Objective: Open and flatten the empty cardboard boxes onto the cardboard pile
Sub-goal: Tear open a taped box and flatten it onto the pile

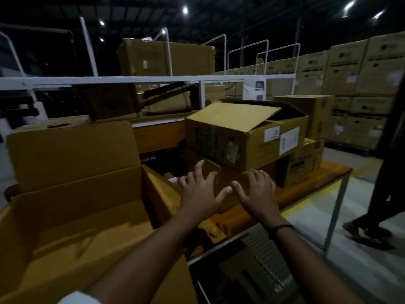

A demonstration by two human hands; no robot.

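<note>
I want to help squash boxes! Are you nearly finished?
Not nearly. The large opened brown cardboard box at left looks unfolded. Both hands, left hand and right hand, are spread toward a low dark box, gripping nothing. The labelled brown box with raised flap remains whole.

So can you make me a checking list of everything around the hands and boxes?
Surface: wooden table on metal legs, boxes stacked on it.
Job's things: open-flapped box sits on a low dark box; big open carton at left.
Clutter: smaller boxes at the table's far right.
Hands: left hand and right hand, fingers spread, over the low dark box; contact unclear.
Cables: nothing seen.
Surroundings: white railing, stacked cartons, another person walking at right.
</note>
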